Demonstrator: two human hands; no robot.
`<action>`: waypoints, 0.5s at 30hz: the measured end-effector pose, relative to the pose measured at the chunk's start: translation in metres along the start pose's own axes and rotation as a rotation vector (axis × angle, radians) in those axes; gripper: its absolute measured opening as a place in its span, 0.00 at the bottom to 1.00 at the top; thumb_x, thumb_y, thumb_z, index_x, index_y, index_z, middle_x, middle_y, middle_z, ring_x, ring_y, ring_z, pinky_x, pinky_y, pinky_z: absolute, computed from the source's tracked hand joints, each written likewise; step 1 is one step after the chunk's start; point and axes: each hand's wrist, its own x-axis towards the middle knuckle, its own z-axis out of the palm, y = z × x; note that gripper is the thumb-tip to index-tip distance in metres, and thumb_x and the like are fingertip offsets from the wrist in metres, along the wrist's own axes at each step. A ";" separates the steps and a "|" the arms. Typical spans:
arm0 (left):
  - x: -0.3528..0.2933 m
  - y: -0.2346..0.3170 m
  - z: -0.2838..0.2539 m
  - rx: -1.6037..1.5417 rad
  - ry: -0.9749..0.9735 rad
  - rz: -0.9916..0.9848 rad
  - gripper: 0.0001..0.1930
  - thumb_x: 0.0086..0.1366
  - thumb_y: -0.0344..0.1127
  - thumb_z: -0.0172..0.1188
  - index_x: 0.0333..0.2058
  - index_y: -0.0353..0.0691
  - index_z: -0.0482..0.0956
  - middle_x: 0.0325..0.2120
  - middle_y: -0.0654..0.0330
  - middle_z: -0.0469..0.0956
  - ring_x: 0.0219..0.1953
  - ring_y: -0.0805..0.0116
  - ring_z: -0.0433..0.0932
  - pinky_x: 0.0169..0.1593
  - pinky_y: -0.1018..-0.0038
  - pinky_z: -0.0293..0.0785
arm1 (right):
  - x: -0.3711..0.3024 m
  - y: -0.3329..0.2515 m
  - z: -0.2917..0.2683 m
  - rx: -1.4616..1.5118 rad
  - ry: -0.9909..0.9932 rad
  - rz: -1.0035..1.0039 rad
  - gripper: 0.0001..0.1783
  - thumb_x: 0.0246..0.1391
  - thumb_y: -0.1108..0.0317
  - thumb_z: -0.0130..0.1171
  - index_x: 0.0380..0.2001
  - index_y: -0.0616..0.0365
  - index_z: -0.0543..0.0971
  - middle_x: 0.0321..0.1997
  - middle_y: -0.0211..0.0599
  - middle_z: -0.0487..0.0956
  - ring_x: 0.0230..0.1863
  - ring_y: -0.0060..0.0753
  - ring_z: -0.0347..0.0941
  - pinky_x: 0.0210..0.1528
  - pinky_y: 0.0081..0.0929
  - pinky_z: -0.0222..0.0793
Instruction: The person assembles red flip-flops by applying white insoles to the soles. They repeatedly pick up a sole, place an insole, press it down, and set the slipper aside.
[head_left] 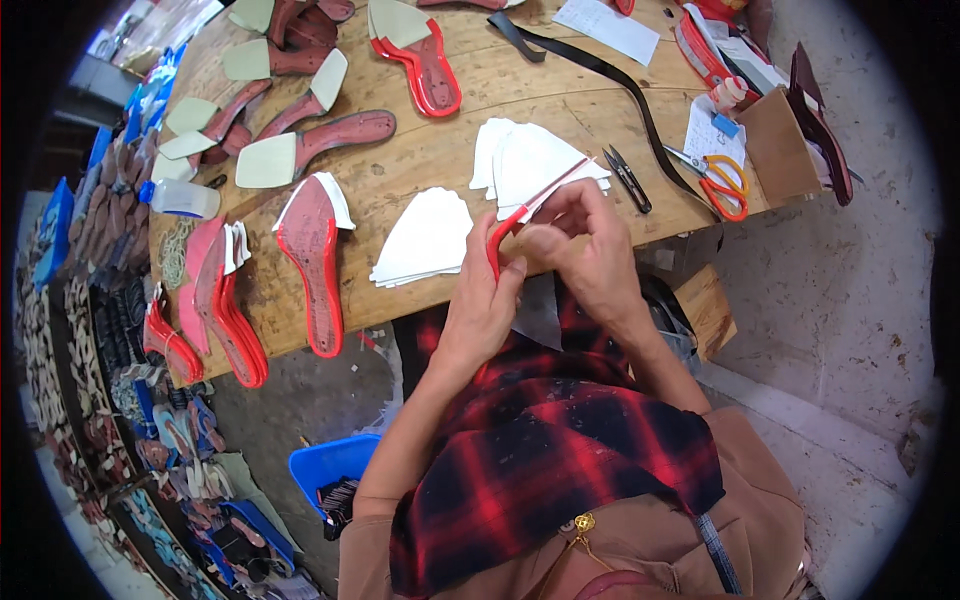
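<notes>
My left hand (pixel 478 310) is closed round a red-edged shoe insole (pixel 506 228), which is tilted and seen nearly edge-on above the table's near edge. A thin white layer shows along its far end. My right hand (pixel 598 250) has its fingers curled and pinched at the insole's edge; the fingertips are partly hidden. Just beyond the hands lie stacked white toe-shaped pieces (pixel 525 150), with another white stack (pixel 424 235) to the left. A similar insole with a white toe piece (pixel 312 262) rests on the table further left.
Red-edged insoles (pixel 228 310) overlap at the table's left edge, near a clear bottle (pixel 184 198). Insoles with cream toe pieces (pixel 265 160) lie behind. To the right are thread snips (pixel 627 180), orange-handled scissors (pixel 724 188), a black strap (pixel 620 75) and a cardboard box (pixel 785 145).
</notes>
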 end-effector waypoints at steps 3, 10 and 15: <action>-0.007 -0.003 0.004 0.074 0.130 0.062 0.30 0.70 0.38 0.46 0.65 0.28 0.49 0.61 0.35 0.58 0.65 0.40 0.57 0.66 0.56 0.55 | -0.006 -0.012 0.006 -0.143 -0.048 0.051 0.21 0.52 0.53 0.67 0.32 0.63 0.75 0.28 0.40 0.80 0.28 0.29 0.78 0.29 0.29 0.72; -0.024 0.006 -0.012 -0.276 -0.028 -0.189 0.28 0.69 0.37 0.48 0.64 0.36 0.53 0.46 0.49 0.69 0.32 0.66 0.76 0.35 0.70 0.76 | -0.018 0.008 0.007 0.103 -0.212 -0.033 0.12 0.61 0.65 0.56 0.31 0.66 0.73 0.27 0.42 0.74 0.28 0.32 0.75 0.30 0.33 0.68; -0.042 0.008 -0.022 -0.745 -0.252 -0.433 0.21 0.67 0.35 0.50 0.57 0.40 0.60 0.40 0.56 0.72 0.26 0.71 0.73 0.27 0.74 0.73 | -0.014 0.012 -0.009 -0.244 -0.334 -0.371 0.10 0.61 0.69 0.54 0.28 0.65 0.69 0.25 0.43 0.66 0.27 0.44 0.68 0.30 0.36 0.62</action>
